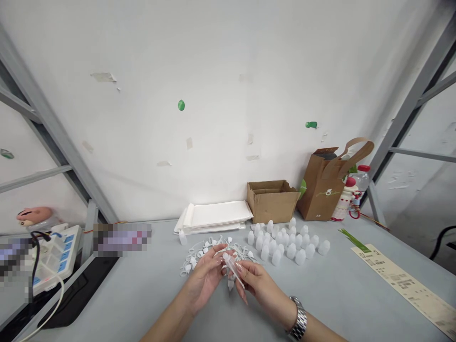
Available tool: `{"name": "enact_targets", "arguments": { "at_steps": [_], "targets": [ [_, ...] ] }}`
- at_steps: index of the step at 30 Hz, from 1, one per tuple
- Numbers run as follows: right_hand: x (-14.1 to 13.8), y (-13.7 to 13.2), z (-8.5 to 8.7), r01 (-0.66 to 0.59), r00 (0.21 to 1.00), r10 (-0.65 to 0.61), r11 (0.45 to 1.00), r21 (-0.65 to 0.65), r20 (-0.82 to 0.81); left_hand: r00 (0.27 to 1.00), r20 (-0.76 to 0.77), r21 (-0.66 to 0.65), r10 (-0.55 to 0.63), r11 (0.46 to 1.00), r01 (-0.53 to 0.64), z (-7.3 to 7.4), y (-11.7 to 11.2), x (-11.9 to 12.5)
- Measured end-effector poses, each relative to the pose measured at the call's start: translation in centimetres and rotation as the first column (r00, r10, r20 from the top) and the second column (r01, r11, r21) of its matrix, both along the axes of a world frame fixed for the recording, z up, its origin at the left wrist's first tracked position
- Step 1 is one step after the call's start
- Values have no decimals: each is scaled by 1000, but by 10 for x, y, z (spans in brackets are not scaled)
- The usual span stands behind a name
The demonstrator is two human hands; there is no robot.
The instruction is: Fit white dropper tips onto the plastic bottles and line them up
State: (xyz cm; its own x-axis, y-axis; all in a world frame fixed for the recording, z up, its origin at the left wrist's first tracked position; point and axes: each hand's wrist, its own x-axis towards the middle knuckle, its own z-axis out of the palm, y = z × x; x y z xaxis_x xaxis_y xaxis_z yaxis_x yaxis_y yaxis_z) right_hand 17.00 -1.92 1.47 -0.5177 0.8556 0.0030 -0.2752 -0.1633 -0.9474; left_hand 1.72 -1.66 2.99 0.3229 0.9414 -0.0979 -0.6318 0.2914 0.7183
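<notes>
At the far left of the frame, a white and blue power strip [57, 251] lies on a dark mat, with a pink toy head [33, 216] behind it. The grey table [149, 304] carries the remaining items.

Left of centre, one small white bottle [183, 237] stands beside a tangled pile of white caps on strips [199, 254]. The left hand [204, 280] is over the pile, partly closed, its fingers around the upper end of a clear plastic tube [233, 270]. The right hand [260, 285], with a metal wristwatch [298, 317], pinches the same tube lower down. The tube's long axis runs diagonally, from upper left to lower right of the frame, and it is held just above the pile's near edge.

Behind the hands lies a stack of white paper sleeves [213, 216]. To the right stand rows of white plastic bottles [285, 242], then a cardboard box [271, 202], a brown paper bag [320, 183], a flask [344, 202] and a plastic bottle with a red cap [360, 183]. A long printed paper strip [402, 280] lies at the lower right.
</notes>
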Motion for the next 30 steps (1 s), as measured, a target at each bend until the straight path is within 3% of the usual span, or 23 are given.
{"name": "enact_targets", "arguments": {
  "at_steps": [8, 16, 21, 25, 28, 30],
  "targets": [
    [1, -4, 6, -89, 993, 83, 994, -69, -85, 999, 3, 44, -41, 998, 41, -9, 2, -3],
    [1, -3, 4, -187, 963, 156, 974, -129, -222, 996, -81, 20, -22, 1000, 24, 8, -4, 1],
    [-1, -3, 1, -172, 957, 126, 972, -161, -260, 988, -152, 130, 13, 992, 7, 7, -5, 3],
    [0, -2, 4, -105, 977, 81, 988, -117, -195, 965, -255, 159, 63, 987, -23, 7, -1, 3],
    [5, 1, 9, 87, 993, -88, 996, -10, -76, 869, -419, 158, 263, 964, -215, 6, 7, -7],
    [10, 6, 11, 240, 971, -240, 969, 53, -6, 706, -569, 262, 421, 907, -330, 5, 13, -15]
  ]
}}
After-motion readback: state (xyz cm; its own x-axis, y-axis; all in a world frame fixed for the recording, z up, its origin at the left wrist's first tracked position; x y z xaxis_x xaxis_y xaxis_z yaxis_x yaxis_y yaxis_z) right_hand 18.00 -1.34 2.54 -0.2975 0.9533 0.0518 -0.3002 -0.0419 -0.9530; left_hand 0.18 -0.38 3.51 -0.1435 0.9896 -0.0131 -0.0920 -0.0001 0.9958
